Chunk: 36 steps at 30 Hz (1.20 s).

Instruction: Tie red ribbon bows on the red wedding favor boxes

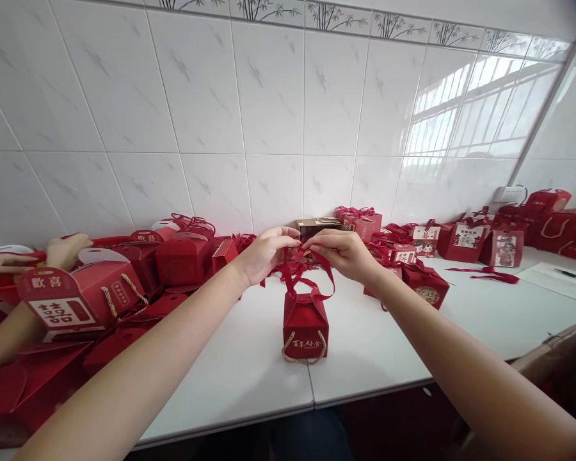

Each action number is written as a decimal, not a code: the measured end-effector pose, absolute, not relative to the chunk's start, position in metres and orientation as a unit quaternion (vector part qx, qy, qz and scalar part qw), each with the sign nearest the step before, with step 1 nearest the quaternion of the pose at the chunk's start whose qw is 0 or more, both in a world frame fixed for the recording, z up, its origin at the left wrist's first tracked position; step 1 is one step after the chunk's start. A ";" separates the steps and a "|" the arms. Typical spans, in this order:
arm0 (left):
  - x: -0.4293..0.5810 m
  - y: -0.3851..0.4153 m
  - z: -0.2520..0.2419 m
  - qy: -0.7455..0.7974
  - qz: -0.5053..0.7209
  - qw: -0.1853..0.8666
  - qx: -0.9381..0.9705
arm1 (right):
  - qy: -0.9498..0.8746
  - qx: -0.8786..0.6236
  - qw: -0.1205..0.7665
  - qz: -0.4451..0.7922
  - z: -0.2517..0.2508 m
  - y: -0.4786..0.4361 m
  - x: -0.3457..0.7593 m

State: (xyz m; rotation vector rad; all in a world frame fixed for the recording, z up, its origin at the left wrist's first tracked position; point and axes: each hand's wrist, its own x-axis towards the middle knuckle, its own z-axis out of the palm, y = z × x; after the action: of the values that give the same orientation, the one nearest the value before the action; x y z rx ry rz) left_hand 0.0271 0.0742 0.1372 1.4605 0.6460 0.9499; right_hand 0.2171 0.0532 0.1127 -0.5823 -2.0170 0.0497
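A small red gift box point(305, 323) with gold lettering and a twisted rope handle stands upright on the white table, in front of me. From its top a red ribbon point(327, 272) rises in loops. Above the box, my left hand point(270, 253) pinches the ribbon between thumb and fingers. Close beside it, my right hand point(340, 253) also has its fingers closed on the ribbon. The fingertips of both hands nearly meet, and the exact crossing of the ribbon between them is partly hidden.
Many red boxes crowd the left, including one with a rope handle point(89, 298). Another person's hand point(67, 250) reaches in there. Decorated boxes point(465, 240) and a loose ribbon point(489, 275) lie on the right, near paper with a pen point(566, 274). A tiled wall point(278, 96) rises behind.
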 end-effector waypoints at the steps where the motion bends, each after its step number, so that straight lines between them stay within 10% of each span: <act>1: 0.027 0.076 0.137 0.280 0.411 0.602 0.625 | -0.846 -0.228 0.478 -0.054 0.114 0.053 0.219; 9: 0.031 0.074 0.131 0.285 0.460 0.528 0.655 | -0.832 -0.240 0.430 -0.255 0.106 0.051 0.217; 17: -0.002 0.075 0.109 0.396 0.415 -0.077 0.815 | -0.587 -0.464 0.656 -0.103 0.059 0.030 0.225; 24: -0.067 0.074 0.048 0.464 0.262 0.003 0.846 | -0.409 -0.769 0.487 0.067 -0.023 -0.001 0.290; 36: -0.010 0.076 0.008 0.469 0.344 0.253 0.773 | -0.596 -0.642 0.479 0.064 -0.017 0.028 0.234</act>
State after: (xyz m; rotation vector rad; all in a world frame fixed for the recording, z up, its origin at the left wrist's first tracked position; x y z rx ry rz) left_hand -0.0099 0.0758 0.0075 2.1014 1.2738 0.9361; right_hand 0.2338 0.0277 -0.0170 -1.5666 -1.4541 0.1563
